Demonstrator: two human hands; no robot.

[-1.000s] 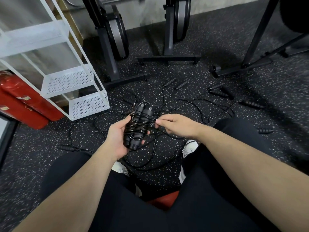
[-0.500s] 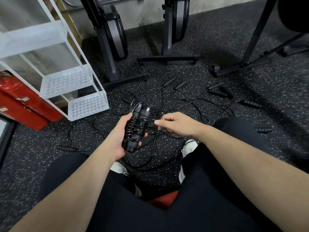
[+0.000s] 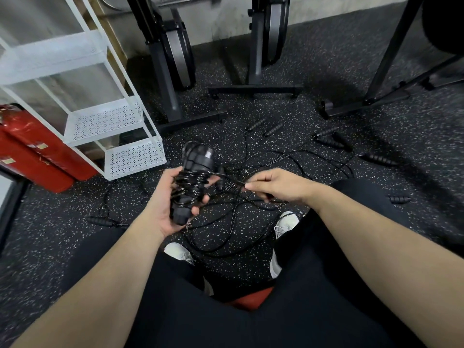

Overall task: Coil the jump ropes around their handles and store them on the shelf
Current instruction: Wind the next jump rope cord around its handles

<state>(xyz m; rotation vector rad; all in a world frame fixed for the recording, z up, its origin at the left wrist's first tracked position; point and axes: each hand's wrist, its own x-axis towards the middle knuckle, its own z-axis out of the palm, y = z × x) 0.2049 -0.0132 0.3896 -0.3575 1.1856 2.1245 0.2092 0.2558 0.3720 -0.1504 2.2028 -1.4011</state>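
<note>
My left hand (image 3: 167,197) grips a pair of black jump rope handles (image 3: 192,182) held together, with thin black rope wound several turns around them. To their right, my right hand (image 3: 273,184) pinches the free end of that rope (image 3: 233,180), pulled taut away from the bundle. Loose black ropes (image 3: 251,217) lie tangled on the speckled floor below my hands. Several other black handles (image 3: 329,141) are scattered farther back and to the right. The white wire shelf (image 3: 133,156) stands at the left, its perforated trays bare.
Two red fire extinguishers (image 3: 37,151) lie left of the shelf. Black exercise machine frames (image 3: 253,89) stand along the far wall and another frame (image 3: 366,101) at the right. My white shoes (image 3: 286,222) and black-clad legs fill the foreground.
My right hand has moved right, pulling the rope end away from the bundle. My left hand has tilted the wrapped handles up and slightly forward.
</note>
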